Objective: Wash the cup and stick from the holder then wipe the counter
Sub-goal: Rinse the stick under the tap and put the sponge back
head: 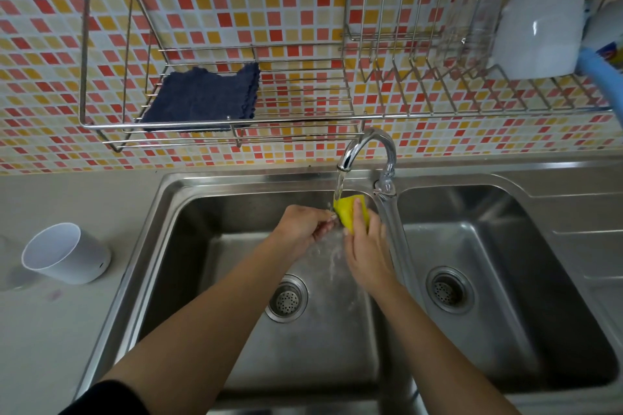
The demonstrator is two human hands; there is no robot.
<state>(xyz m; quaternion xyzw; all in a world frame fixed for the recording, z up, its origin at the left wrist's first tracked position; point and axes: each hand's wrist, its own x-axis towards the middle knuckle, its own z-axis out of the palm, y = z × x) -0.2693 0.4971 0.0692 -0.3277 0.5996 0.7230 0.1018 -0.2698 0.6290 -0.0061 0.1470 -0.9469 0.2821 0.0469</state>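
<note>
Working at the back edge of the left basin of the sink (188,209), under the running tap (367,148). My right hand (367,248) grips the yellow sponge (352,212), fingers curled round it so it folds. My left hand (301,226) has its fingertips pinched tight on something thin at the sponge's near edge. I take this to be the stick (332,212), but most of it is hidden, so unconfirmed. The stream lands on the sponge's top. The cup (64,253) sits on the counter (50,330) near its left edge, well apart from the sink and probably unwashed. The dark cloth (202,98) lies at the left end of the wall rack (101,126). Step in hand, as I judge it: scrubbing the stick. To do it well, I should keep the pinch firm, since a thin wet thing slips. Then draw its whole length through the folded sponge, turning it, and rinse it in the stream.
</note>
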